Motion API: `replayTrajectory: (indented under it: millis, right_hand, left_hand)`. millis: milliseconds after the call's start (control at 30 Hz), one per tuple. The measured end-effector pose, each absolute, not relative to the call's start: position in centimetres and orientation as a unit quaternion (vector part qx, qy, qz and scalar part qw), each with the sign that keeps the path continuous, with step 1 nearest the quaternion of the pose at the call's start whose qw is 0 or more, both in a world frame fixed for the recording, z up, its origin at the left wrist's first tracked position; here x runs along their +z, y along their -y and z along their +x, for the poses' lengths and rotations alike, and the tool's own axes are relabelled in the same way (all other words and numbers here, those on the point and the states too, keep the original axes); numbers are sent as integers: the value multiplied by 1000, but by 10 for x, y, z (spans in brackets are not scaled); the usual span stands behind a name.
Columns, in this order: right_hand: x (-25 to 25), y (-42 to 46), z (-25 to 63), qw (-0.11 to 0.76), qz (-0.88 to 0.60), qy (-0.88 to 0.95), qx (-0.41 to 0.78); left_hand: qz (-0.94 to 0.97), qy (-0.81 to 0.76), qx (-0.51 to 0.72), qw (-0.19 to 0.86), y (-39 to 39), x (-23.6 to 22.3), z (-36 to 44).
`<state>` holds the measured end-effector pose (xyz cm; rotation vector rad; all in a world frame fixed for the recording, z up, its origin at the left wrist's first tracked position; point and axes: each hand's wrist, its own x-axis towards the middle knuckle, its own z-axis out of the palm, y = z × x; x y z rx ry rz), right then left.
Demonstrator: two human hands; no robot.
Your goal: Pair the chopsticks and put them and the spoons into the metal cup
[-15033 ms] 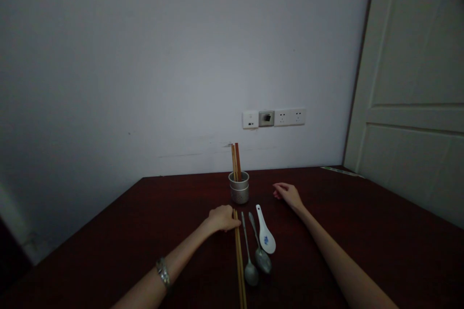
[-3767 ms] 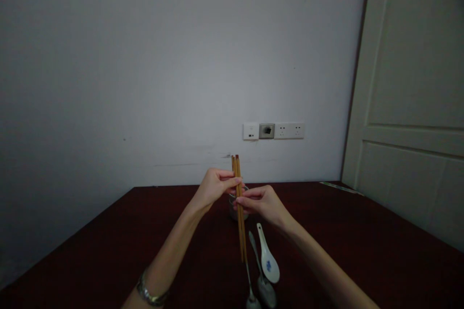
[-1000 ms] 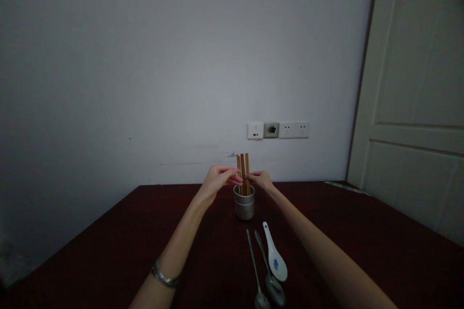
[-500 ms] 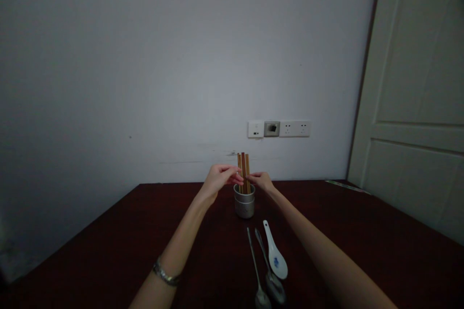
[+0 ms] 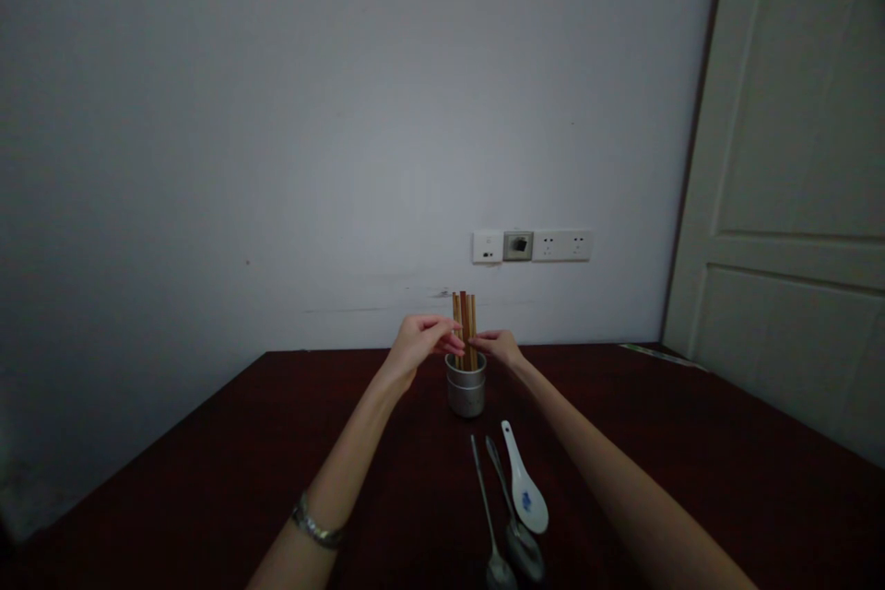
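The chopsticks point(image 5: 464, 313) stand upright in a metal cup point(image 5: 466, 398), their lower ends inside it and their tops rising well above the rim. Most are pale wood, with a darker, reddish part in the middle of the bunch; the exact number is hard to make out. The right hand point(image 5: 499, 346) comes in from the right with thumb and fingertips closed on the chopsticks at that side of the bunch, a little above the rim. The left hand point(image 5: 418, 339) is at the opposite side, its thumb and fingers bent and slightly parted, the tips right at the chopsticks; whether it grips any of them cannot be told. The cup is plain and grey, with a raised band around its upper part, and sits upright on a dark red table point(image 5: 207, 461). Nearer the person, three spoons lie side by side with their handles pointing toward the cup: a thin-handled metal spoon point(image 5: 499, 570) at the left, its bowl at the bottom edge of the view, a second metal spoon point(image 5: 524, 555) in the middle, and a white spoon point(image 5: 524, 489) with a blue pattern in its bowl at the right. A shiny band point(image 5: 316, 525) circles the left forearm. Behind the table is a pale wall point(image 5: 277, 111) with a row of sockets point(image 5: 561, 245), and at the right stands a panelled door point(image 5: 795, 194).
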<state>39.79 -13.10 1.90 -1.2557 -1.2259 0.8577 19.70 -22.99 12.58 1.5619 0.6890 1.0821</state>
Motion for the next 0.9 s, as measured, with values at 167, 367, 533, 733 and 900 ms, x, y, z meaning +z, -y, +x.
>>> replayTrajectory:
  millis: [167,367,533,733,900]
  right_hand:
    - [18,129,399,558,-533,525,359]
    - [18,133,398,555,-533,533,353]
    - [20,136,396,549,-536,541,345]
    - [20,147,410,553,-545,537,330]
    - [-2,172,448,500,-623,570,192]
  left_hand:
    - [656,-292,450,531,228,124,198]
    - [658,-286,445,536,228,124,198]
    - [658,-286,445,536,230,125,197]
    - [655,-292,446,536,231,127,196]
    - [660,-294,442,532,229,126,195]
